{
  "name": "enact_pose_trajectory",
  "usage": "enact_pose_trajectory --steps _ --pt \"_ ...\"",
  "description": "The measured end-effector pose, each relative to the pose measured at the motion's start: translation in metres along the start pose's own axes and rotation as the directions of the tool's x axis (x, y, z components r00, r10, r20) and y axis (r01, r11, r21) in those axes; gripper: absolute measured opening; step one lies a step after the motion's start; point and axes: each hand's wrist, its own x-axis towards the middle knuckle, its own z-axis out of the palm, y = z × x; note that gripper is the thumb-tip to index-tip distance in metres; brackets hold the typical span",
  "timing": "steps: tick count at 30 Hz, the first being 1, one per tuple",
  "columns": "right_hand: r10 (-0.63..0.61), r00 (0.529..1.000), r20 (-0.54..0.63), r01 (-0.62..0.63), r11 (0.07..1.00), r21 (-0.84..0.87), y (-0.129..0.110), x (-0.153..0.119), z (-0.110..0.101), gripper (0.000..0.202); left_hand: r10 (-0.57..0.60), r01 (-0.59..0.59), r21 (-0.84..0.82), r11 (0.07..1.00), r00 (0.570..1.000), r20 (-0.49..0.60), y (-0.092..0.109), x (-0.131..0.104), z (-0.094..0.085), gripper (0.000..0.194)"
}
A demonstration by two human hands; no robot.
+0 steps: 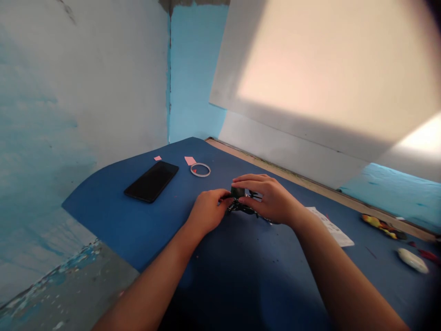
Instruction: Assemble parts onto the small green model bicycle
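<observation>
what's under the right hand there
A small dark object with thin black parts sticks out beneath the right hand, pinched also by the left hand. Its middle is covered by fingers, over the blue mat.

Both hands (241, 202) grip a small dark model (243, 205).

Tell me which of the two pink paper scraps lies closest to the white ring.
The larger pink scrap, just left of the white ring and nearly touching it. The smaller pink scrap lies farther left, beyond the far end of the black phone.
</observation>
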Motion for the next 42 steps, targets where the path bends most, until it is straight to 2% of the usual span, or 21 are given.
enact_pose_trajectory --steps 4,7,11,15,19,22,25,30,37,42 --pt "-0.013 1.000 0.020 0.011 0.996 0.086 0.002 0.000 -0.004 0.035 0.033 -0.033 -0.026 0.999 0.999 -0.016 0.001 0.000 -0.001 0.024" --pt "0.001 1.000 0.000 -0.001 0.986 0.168 0.003 -0.002 -0.012 0.034 0.047 -0.049 -0.030 0.998 0.997 -0.067 0.009 -0.001 -0.004 0.022" --pt "0.034 0.999 -0.039 -0.020 0.948 0.319 0.005 -0.009 -0.028 0.041 0.081 -0.079 0.018 0.997 0.988 -0.133 0.032 0.001 -0.015 0.021" --pt "0.107 0.987 -0.119 -0.043 0.891 0.452 0.007 -0.020 -0.035 0.036 0.137 -0.120 0.134 0.984 0.983 -0.123 0.057 0.001 -0.027 0.021" --pt "0.137 0.967 -0.214 0.007 0.827 0.562 0.004 -0.031 -0.034 0.035 0.172 -0.153 0.166 0.974 0.979 -0.107 0.076 -0.003 -0.033 0.021" --pt "0.100 0.965 -0.244 0.058 0.821 0.567 -0.002 -0.034 -0.036 0.038 0.183 -0.166 0.177 0.970 0.980 -0.082 0.085 -0.005 -0.033 0.022" --pt "0.049 0.969 -0.243 0.095 0.834 0.544 -0.009 -0.034 -0.040 0.035 0.180 -0.165 0.192 0.967 0.981 -0.066 0.089 -0.006 -0.034 0.023" --pt "0.038 0.972 -0.231 0.090 0.851 0.517 -0.011 -0.035 -0.045 0.032 0.184 -0.171 0.193 0.966 0.982 -0.052 0.094 -0.007 -0.039 0.022" --pt "0.053 0.971 -0.231 0.105 0.780 0.617 -0.012 -0.039 -0.045 0.030 0.199 -0.189 0.189 0.964 0.979 -0.037 0.096 -0.006 -0.042 0.022" --pt "0.064 0.973 -0.224 0.092 0.779 0.620 -0.013 -0.038 -0.043 0.029 0.208 -0.202 0.142 0.969 0.978 -0.025 0.095 -0.007 -0.042 0.023"
